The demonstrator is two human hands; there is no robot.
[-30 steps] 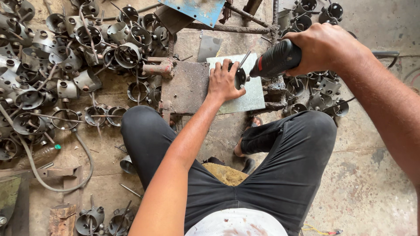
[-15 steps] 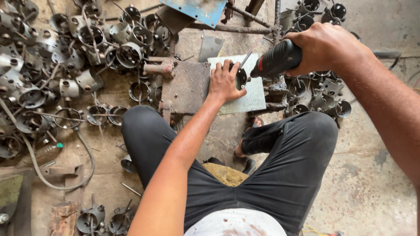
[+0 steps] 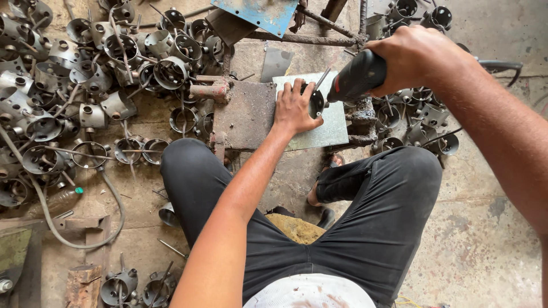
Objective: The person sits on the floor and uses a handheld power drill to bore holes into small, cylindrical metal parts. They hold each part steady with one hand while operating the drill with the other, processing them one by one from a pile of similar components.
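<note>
My left hand (image 3: 295,108) presses flat on a pale grey metal sheet (image 3: 331,128) that lies over a rusty steel block (image 3: 246,117). Its fingers rest against a small round metal cup part (image 3: 315,103) on the sheet. My right hand (image 3: 419,57) grips a black power tool (image 3: 357,77) with a red band, held tilted down toward that cup part. I sit low with my knees in black trousers (image 3: 371,222) on either side of the block.
Several round metal cup parts with rods (image 3: 85,85) are heaped at the left and more lie at the right (image 3: 425,120). A blue metal plate (image 3: 260,12) and rusty bars sit at the top. A grey hose (image 3: 54,225) curls at lower left.
My hands and the tool have stayed almost in place. The view has shifted slightly.
</note>
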